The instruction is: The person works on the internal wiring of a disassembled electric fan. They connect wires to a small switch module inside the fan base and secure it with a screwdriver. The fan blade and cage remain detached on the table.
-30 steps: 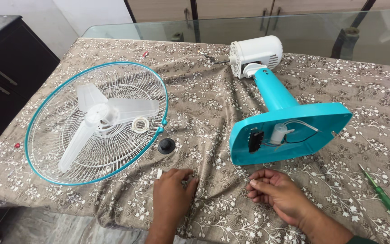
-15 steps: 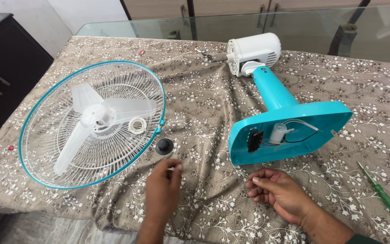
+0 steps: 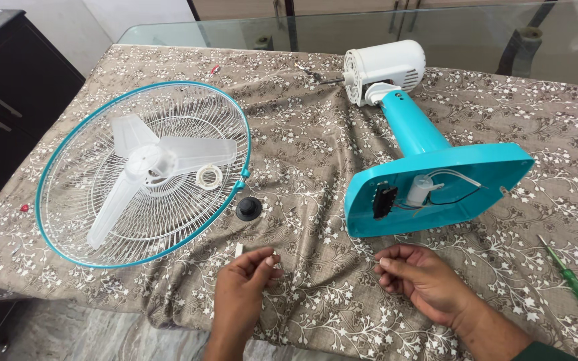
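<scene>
My left hand [image 3: 242, 291] hovers over the patterned cloth [image 3: 302, 154] with thumb and forefinger pinched on a small pale part [image 3: 270, 259] too tiny to identify. A small white piece [image 3: 239, 249] lies on the cloth just left of those fingers. A black knob [image 3: 249, 208] sits a little farther away, beside the grille. My right hand [image 3: 419, 277] rests on the cloth with fingers curled in, just below the teal fan base [image 3: 490, 167]. The base lies on its side, its wiring and a white capacitor [image 3: 419, 190] exposed.
A teal-rimmed wire grille [image 3: 68, 220] lies at the left, holding the white fan blade [image 3: 145, 164] and a white ring [image 3: 209, 177]. The white motor housing [image 3: 386, 67] is at the far end of the teal stem. A green screwdriver [image 3: 573, 281] lies at the right. A dark cabinet [image 3: 8, 100] stands left of the glass table.
My left hand went from lying flat on the cloth to reaching toward the black knob, and is now drawn back with fingertips pinched. The right hand has barely moved.
</scene>
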